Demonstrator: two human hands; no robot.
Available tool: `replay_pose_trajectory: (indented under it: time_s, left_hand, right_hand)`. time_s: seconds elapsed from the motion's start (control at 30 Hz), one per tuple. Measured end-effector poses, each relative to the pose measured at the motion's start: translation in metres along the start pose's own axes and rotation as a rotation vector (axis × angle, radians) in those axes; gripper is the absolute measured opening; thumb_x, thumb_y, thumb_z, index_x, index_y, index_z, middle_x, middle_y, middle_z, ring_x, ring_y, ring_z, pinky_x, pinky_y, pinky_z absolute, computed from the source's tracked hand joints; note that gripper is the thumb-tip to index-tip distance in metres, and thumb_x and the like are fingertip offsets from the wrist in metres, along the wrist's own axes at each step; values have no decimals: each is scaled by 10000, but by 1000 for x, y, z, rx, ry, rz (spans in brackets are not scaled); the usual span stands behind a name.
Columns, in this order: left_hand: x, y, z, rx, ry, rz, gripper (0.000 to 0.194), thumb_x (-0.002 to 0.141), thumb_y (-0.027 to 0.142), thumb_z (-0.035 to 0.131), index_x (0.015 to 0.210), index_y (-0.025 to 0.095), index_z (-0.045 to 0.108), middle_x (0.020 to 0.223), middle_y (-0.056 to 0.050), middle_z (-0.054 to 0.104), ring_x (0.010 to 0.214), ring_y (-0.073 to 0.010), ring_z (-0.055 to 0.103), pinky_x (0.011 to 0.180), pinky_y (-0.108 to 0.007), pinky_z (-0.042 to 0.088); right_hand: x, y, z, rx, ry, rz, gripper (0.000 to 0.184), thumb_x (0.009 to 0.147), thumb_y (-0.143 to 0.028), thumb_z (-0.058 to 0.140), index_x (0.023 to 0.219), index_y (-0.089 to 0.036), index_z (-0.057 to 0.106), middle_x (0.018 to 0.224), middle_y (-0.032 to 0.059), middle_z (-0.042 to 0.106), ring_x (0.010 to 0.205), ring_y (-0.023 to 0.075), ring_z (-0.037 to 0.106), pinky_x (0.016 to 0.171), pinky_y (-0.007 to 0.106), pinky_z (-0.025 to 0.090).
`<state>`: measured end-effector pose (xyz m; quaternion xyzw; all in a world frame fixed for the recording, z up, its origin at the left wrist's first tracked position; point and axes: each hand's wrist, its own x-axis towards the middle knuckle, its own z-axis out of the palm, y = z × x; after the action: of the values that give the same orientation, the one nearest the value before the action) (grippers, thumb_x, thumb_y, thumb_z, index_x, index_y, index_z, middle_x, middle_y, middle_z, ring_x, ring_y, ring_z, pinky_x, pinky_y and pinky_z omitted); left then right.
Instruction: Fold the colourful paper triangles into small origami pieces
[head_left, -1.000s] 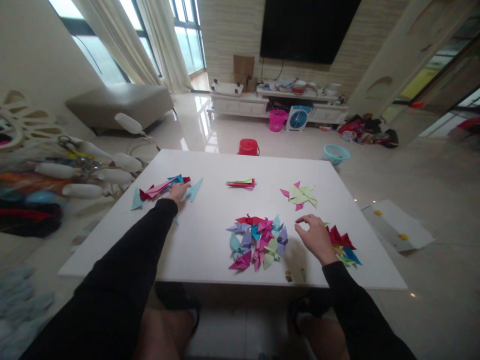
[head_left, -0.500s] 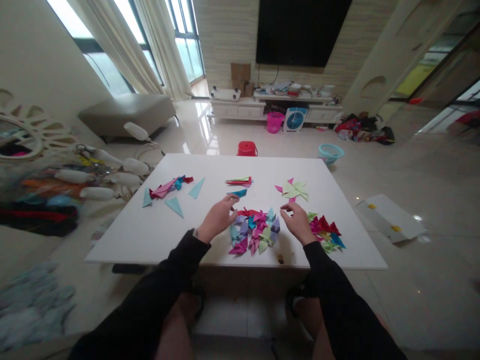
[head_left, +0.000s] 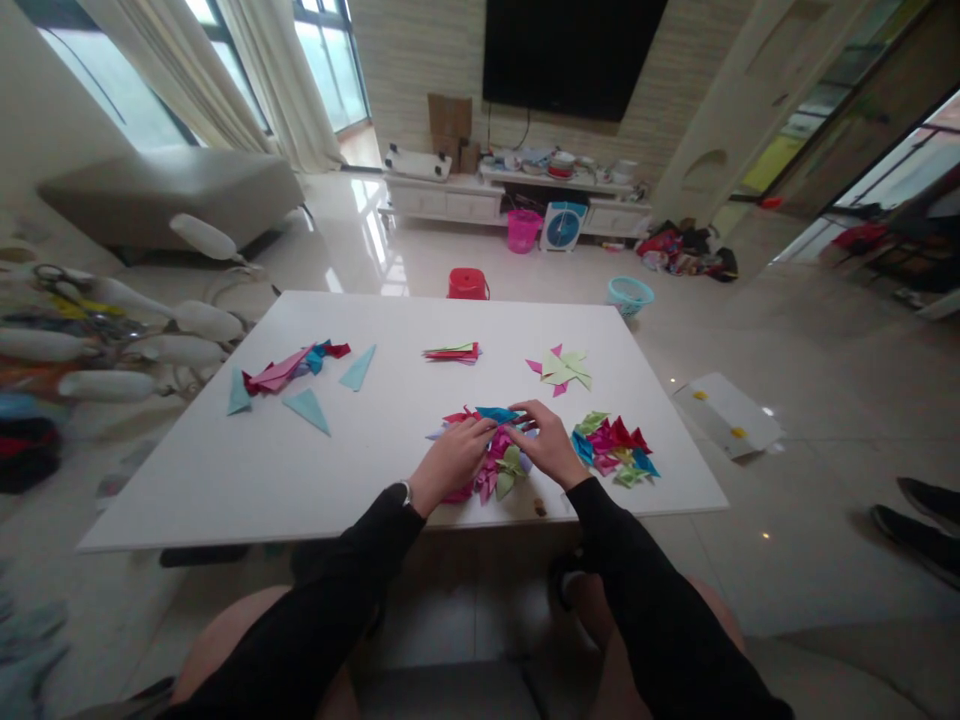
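My left hand (head_left: 457,458) and my right hand (head_left: 545,442) are closed on a blue folded paper piece (head_left: 497,413), one at each end. The piece is held just over a pile of folded paper pieces (head_left: 495,470) in pink, green, purple and red, partly hidden by my hands. To the right of my right hand lies a second pile of folded paper (head_left: 615,448) in red, blue, green and magenta.
On the white table (head_left: 360,480) lie a stack of flat folded papers (head_left: 452,352), green and pink pieces (head_left: 562,370), light blue triangles (head_left: 307,408) and a mixed heap (head_left: 281,370). A red stool or bucket (head_left: 467,283) stands beyond the far edge.
The blue piece has come from behind the pile to above it, now between both hands. My right hand has moved in to grip it. The whole view has shifted to the right.
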<state>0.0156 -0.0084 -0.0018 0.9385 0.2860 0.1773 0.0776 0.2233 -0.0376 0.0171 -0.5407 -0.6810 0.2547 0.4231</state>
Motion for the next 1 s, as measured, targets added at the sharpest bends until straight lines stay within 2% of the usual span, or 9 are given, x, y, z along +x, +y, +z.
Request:
replay_pose_trajectory:
  time_s: [0.17,0.33,0.43,0.5,0.53,0.6,0.7,0.8,1.0]
  left_hand:
    - [-3,-4,-2,-16,4,13,411,929,98,520,1331,160,575,1335,-128,616,1188,-280,595,1004,-437,501]
    - [-7,2,-9,-148,33,4,359,894,73,541,1223,189,625,1336,-133,612,1198,-277,610,1016,-453,509]
    - [-6,6,-13,-399,270,-206,213,883,125,588,1081,197,619,1271,-118,606,1113,-233,654,957,-395,557]
    - [-2,6,-13,-660,455,-447,252,872,209,642,1114,201,571,1230,-103,594,982,-194,693,839,-347,599]
    - [0,5,-13,-808,503,-551,327,863,254,666,1162,206,545,1232,-101,589,927,-180,706,791,-334,610]
    - [4,2,-14,-1089,482,-666,466,858,331,686,1272,221,501,1271,-110,589,905,-179,724,781,-347,624]
    - [8,2,-15,-1317,372,-678,495,863,371,690,1306,206,544,1305,-134,623,991,-211,726,859,-391,622]
    - [9,5,-16,-1298,353,-669,436,838,383,723,1210,170,647,1267,-132,679,1016,-233,720,878,-403,618]
    - [8,5,-11,-1080,386,-651,260,817,312,726,1026,158,746,1035,-92,770,927,-234,735,887,-399,597]
  right_hand:
    - [2,2,0,-110,-25,-118,139,885,-109,611,967,-193,686,1044,66,646,830,161,659,816,324,554]
    - [-1,3,0,-170,-9,-172,153,917,-108,574,929,-202,694,992,70,646,884,192,651,815,330,542]
    - [-4,2,-2,-207,58,-186,151,940,-143,575,919,-212,707,974,72,650,898,201,652,820,330,536]
    - [-6,1,-3,-232,89,-204,152,951,-166,578,933,-216,720,1002,82,655,918,205,656,822,327,536]
    - [-7,1,-3,-242,93,-216,157,955,-170,577,940,-215,727,1020,88,656,925,206,658,821,326,536]
    - [-8,1,-3,-251,83,-240,172,959,-170,573,950,-212,739,1057,98,657,926,204,661,818,325,537]
    - [-8,1,-1,-252,55,-265,194,969,-172,561,955,-213,750,1071,98,658,913,196,662,808,323,538]
    - [-7,3,1,-247,36,-286,200,971,-172,560,957,-213,755,1069,97,658,900,192,660,789,322,537]
    - [-7,0,4,-248,9,-318,155,932,-183,616,1017,-228,738,1093,99,645,950,213,646,817,347,548]
